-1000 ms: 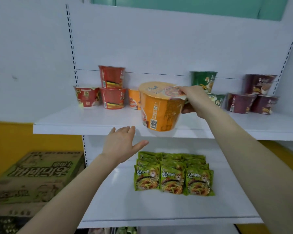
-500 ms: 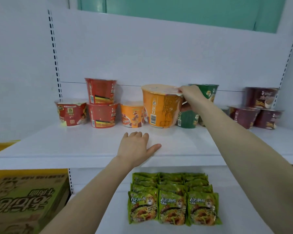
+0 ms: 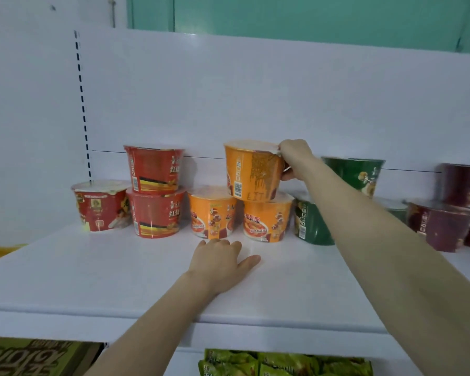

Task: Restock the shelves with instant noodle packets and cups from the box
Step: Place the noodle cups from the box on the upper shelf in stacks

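Orange cup (image 3: 251, 170) sat as the second layer on the upper shelf (image 3: 120, 267), its base straddling the lids of the two lower orange cups (image 3: 212, 213). Whether its full weight rested on them could not be told.

Your right hand (image 3: 296, 160) gripped it at the right side, fingers curled over the rim and thumb against the wall beneath. So the cup lay to the left of that hand, with your forearm reaching in from the right across the green cups (image 3: 312, 223). Its long axis ran close to vertical, lid up, barcode facing you.

Your left hand (image 3: 220, 260) lay palm down on the bare shelf, fingers straight, thumb spread, holding nothing. It was just in front of the two lower cups and below the held one.

By my reading, the release turned on that seam. The base needed to sit evenly across both lids before your fingers let go, and a lean either way could tip it. Your left hand was the nearer one to steady the lower pair. Red cups (image 3: 154, 194) stood to the left, apart from the grip.
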The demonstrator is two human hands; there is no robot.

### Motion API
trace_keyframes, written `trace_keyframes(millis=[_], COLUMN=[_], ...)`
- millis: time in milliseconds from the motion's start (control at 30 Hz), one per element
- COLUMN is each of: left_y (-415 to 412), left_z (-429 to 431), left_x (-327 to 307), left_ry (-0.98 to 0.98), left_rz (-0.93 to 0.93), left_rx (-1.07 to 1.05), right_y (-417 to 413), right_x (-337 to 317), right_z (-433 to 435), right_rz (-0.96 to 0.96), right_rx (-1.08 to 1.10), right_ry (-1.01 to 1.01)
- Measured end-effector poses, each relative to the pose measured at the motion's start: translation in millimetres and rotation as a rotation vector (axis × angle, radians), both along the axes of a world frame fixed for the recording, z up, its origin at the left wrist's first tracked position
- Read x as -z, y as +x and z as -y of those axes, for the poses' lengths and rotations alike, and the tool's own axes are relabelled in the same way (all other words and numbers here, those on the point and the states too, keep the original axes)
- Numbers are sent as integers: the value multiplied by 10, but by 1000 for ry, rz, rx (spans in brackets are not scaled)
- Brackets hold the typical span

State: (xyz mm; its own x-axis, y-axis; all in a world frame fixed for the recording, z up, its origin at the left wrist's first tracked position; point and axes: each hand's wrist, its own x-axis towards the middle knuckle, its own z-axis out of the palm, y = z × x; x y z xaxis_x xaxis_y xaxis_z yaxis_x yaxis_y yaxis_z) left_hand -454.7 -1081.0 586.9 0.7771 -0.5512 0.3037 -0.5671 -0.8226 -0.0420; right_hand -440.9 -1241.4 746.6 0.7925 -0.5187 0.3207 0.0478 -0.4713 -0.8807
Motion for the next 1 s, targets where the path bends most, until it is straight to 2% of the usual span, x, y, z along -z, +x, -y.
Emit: trace_keyframes(millis=[133, 533, 667, 833, 1000], left_y=[98, 169, 166, 171, 165], left_z=[21, 17, 17, 15, 11], left_x=[116, 188, 210, 219, 203], left_ry=[-18, -134, -142, -167, -176], left_rz=[-94, -77, -69, -87, -99], left_rx=[44, 138, 145, 140, 137], right_y=[329, 771, 822, 777, 784], right_x=[-40, -12, 2, 15, 55], right_z=[84, 175, 199, 155, 91], right_rz=[-43, -230, -208, -229, -69], right_rx=[0, -45, -30, -47, -29], right_ry=[-8, -97, -26, -46, 102])
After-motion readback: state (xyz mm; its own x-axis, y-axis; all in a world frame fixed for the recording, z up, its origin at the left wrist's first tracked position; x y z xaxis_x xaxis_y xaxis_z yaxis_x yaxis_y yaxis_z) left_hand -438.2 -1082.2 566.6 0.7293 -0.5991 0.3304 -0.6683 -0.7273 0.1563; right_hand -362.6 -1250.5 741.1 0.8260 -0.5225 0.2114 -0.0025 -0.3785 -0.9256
